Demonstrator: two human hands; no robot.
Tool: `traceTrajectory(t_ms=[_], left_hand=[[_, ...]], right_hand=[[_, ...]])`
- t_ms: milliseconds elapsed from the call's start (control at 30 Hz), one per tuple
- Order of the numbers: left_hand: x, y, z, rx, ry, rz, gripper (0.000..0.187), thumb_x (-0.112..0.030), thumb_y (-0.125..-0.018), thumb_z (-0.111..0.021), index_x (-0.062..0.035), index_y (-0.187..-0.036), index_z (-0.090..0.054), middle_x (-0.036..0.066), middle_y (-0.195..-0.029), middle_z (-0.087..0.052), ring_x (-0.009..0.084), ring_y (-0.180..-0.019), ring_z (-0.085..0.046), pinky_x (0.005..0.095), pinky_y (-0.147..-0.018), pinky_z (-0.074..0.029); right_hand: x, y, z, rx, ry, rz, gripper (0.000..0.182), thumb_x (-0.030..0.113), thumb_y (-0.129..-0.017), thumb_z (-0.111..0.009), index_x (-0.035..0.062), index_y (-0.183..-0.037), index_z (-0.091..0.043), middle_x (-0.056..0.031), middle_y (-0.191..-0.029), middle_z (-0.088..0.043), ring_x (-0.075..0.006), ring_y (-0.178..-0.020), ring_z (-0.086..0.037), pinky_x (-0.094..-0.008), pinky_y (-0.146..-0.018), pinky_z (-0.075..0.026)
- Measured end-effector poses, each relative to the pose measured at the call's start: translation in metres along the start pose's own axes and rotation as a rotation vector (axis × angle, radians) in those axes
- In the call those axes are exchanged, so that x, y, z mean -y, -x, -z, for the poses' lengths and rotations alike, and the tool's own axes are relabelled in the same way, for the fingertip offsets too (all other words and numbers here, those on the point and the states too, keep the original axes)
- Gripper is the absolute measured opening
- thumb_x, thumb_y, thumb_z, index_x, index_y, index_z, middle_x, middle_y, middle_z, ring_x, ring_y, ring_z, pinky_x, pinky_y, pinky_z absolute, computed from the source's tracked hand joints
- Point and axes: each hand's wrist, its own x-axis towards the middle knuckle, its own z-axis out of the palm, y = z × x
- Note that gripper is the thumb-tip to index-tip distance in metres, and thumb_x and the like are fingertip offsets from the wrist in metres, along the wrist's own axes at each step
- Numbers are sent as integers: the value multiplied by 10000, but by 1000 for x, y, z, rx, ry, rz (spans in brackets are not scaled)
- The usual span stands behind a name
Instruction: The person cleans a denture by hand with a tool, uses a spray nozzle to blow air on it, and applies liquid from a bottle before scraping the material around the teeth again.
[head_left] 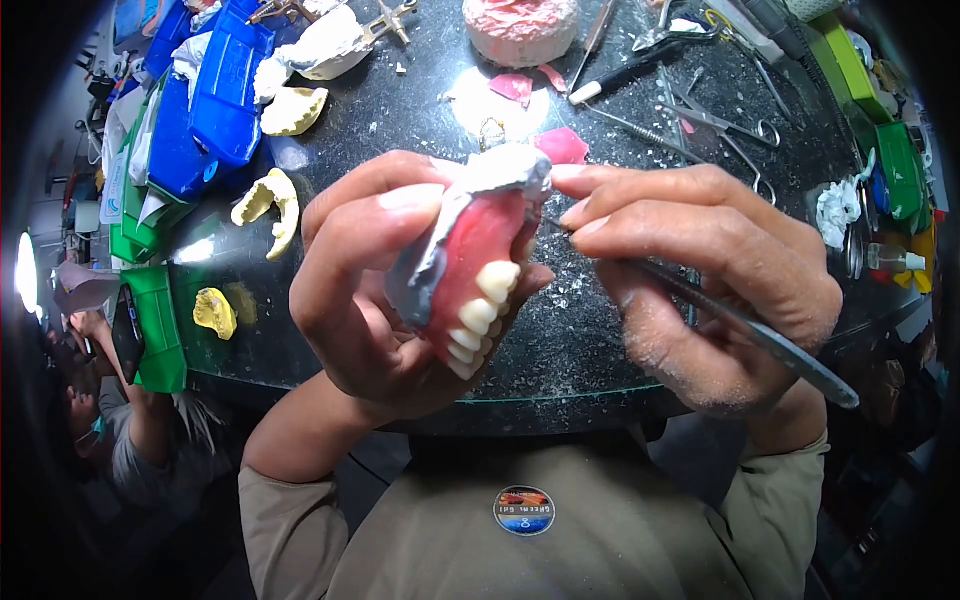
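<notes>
My left hand point(350, 270) is wrapped round a dental model point(480, 250), held up above the dark tabletop. The model has a white and grey plaster base, a pink wax gum and a row of white artificial teeth point(478, 316). In my right hand point(720, 280) is a slim metal carving tool point(750, 330), gripped like a pen. Its thin tip lies close to the model's upper right edge; whether it touches cannot be made out. Dust coats the right fingers and thumb.
Yellow plaster pieces point(285, 215) and blue bins point(225, 90) lie to the left, with a green bin point(158, 330) nearer. Scissors point(720, 122) and other tools are scattered at the right rear. A pink-topped plaster cast point(520, 30) stands behind. Another person point(140, 430) is at far left.
</notes>
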Motion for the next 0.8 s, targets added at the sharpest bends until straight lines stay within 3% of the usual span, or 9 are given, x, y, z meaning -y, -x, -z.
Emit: traceTrajectory(t_ms=[200,300,400,500,533,633,733,767,800], left_hand=[[-7,1,0,-28,111,140,903,-202,-623,-816,-10,-1274,-221,152,-1126,-445,231,-976,-534,342,-809,-479],[-6,4,-5,-53,361,328,877,-154,-661,-784,16,-1297,-204,154,-1178,-431,236,-943,-562,341,-799,-499],[-4,1,0,5,441,409,845,-121,-694,-749,30,-1317,-197,167,-1232,-412,239,-937,-573,343,-797,-511],[5,-2,1,69,496,373,782,-115,-728,-709,40,-1318,-219,172,-1259,-402,225,-948,-574,327,-788,-518],[3,-4,-2,37,586,406,739,-120,-739,-688,48,-1305,-243,172,-1247,-415,212,-967,-565,310,-787,-516],[-4,-9,-3,33,875,618,682,-118,-741,-663,60,-1281,-287,174,-1216,-446,200,-1020,-538,292,-800,-502],[-8,-16,2,132,1002,845,672,-166,-705,-618,77,-1254,-316,186,-1186,-474,240,-1052,-526,314,-864,-461],[-5,-18,3,184,1047,882,676,-179,-694,-604,80,-1250,-320,190,-1190,-471,251,-1054,-528,321,-874,-455],[-1,-19,4,236,1091,917,682,-192,-684,-589,84,-1247,-323,194,-1193,-469,262,-1057,-530,328,-884,-449]], right_hand=[[-4,-1,8,-67,48,87,254,-38,-787,-449,-41,-1030,-522,-220,-1022,-552,-289,-964,-578,-403,-871,-465],[-15,-9,25,-45,341,210,288,80,-860,-373,-23,-1081,-526,-208,-996,-564,-264,-963,-571,-371,-848,-463],[-14,-3,19,-74,305,58,292,79,-847,-382,-22,-1050,-568,-125,-815,-576,-168,-704,-560,-276,-642,-458],[-20,-3,17,8,514,-156,261,57,-779,-545,-2,-1030,-585,-48,-636,-491,-108,-486,-373,-263,-462,-323],[-21,-3,22,112,613,-279,303,45,-738,-605,11,-1038,-584,-50,-651,-485,-118,-500,-367,-280,-473,-319],[-31,3,28,197,657,-317,426,53,-654,-683,38,-1066,-573,-91,-799,-541,-164,-661,-506,-264,-579,-387],[-26,-4,33,211,558,-110,510,84,-612,-708,25,-1093,-547,-129,-994,-548,-222,-937,-547,-261,-744,-415],[-20,-8,38,327,500,-200,608,143,-601,-736,33,-1155,-511,-143,-1145,-521,-237,-1107,-491,-287,-873,-387],[-19,-8,38,325,412,-184,637,158,-597,-739,36,-1174,-498,-133,-1158,-519,-235,-1103,-490,-302,-882,-383]])
